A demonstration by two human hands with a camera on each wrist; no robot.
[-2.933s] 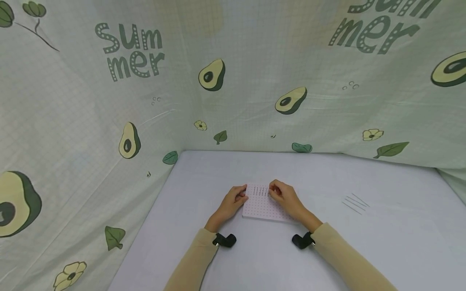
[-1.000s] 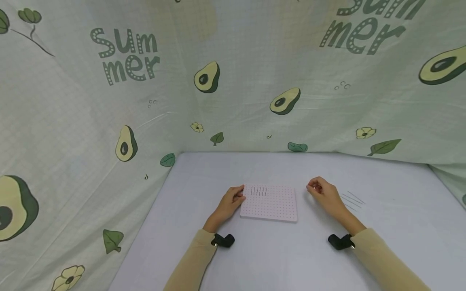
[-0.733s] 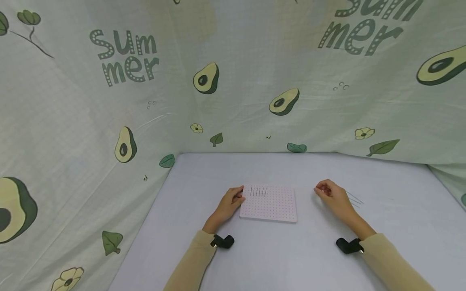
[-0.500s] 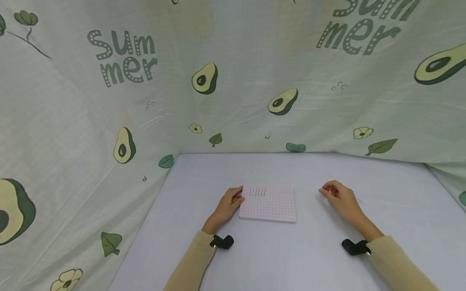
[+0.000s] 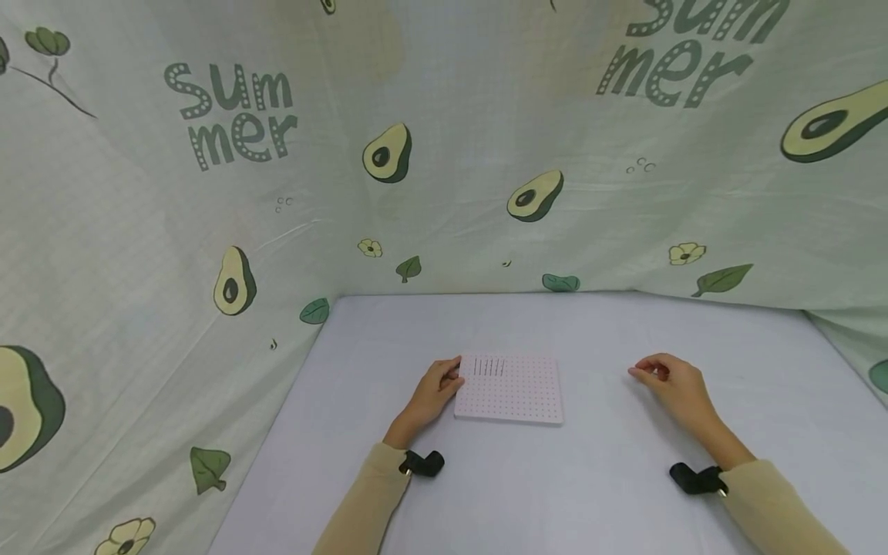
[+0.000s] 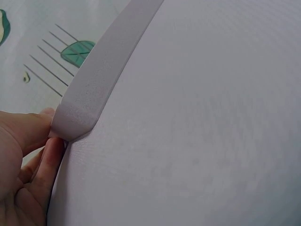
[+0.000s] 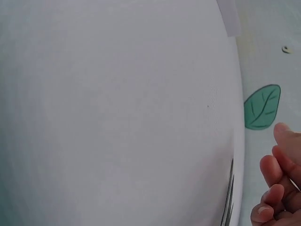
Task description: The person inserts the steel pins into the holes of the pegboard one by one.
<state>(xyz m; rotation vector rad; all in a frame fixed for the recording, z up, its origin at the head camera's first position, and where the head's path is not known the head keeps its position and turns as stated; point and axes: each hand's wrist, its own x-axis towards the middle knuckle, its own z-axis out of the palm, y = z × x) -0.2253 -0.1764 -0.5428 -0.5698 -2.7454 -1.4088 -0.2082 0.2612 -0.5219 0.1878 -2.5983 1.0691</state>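
Note:
A pale pink pegboard (image 5: 513, 393) with rows of small holes lies flat on the table. Several thin dark metal pins (image 5: 489, 367) stand in its upper left part; the left wrist view shows them upright beyond the board's side. My left hand (image 5: 432, 395) pinches the board's left edge near the far corner, thumb and fingers on either side. Well to the right of the board, my right hand (image 5: 680, 393) hovers low over the table, fingers loosely bent with nothing between thumb and forefinger. Loose thin metal pins (image 7: 228, 193) lie beneath it, hidden by the hand in the head view.
A white cloth covers the table (image 5: 583, 486). Behind and to the left hangs a pale green curtain (image 5: 458, 92) printed with avocados and leaves. Black wrist cameras (image 5: 425, 463) are strapped at both cuffs.
My right hand has left the row of upright pins and travelled right, over the loose pins, covering them in the head view. The left hand keeps its hold on the board.

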